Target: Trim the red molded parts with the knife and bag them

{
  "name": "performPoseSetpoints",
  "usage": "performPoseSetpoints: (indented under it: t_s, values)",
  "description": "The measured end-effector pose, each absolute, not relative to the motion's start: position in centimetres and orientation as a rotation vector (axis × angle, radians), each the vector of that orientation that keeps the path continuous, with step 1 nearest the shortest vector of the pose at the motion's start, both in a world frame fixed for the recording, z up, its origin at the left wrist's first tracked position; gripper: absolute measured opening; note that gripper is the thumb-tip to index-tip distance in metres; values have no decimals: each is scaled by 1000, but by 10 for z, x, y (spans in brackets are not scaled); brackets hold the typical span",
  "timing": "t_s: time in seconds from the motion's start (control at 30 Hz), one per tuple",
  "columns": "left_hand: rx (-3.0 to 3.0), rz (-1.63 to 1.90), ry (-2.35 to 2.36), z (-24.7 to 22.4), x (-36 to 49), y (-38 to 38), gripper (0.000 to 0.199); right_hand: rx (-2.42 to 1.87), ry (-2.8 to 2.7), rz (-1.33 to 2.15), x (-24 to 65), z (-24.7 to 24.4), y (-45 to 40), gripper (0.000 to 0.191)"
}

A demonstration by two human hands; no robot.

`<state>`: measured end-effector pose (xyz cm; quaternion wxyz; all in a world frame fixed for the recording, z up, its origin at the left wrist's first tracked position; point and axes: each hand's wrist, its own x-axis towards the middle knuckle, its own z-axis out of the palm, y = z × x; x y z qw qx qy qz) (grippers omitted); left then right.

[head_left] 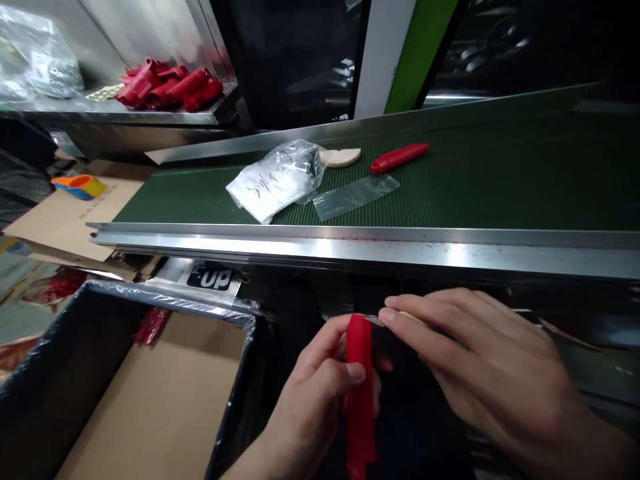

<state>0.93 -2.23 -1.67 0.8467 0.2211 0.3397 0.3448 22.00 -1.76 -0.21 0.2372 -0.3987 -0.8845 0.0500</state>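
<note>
My left hand (315,393) grips a red plastic sleeve (360,393), held upright below the conveyor's metal rail. My right hand (480,367) pinches a small knife (395,319) with a pale handle; its metal blade tip touches the top of the red sleeve. On the green conveyor belt (500,180) lie another red sleeve (399,157), a pale wooden handle (341,157), a crumpled clear bag with writing (276,181) and a small flat clear bag (356,196).
A cardboard box lined with black plastic (150,393) stands at lower left, with a red piece (151,325) on its far edge. A pile of red sleeves (167,85) rests on a steel shelf at upper left. Flat cardboard (70,213) lies left of the belt.
</note>
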Motion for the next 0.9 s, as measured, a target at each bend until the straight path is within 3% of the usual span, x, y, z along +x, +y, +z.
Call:
performPoseSetpoints:
  t_s: [0.9]
  values:
    - [435, 847, 738, -7, 13, 5, 27, -1064, -2427, 21, 192, -3, -50, 36]
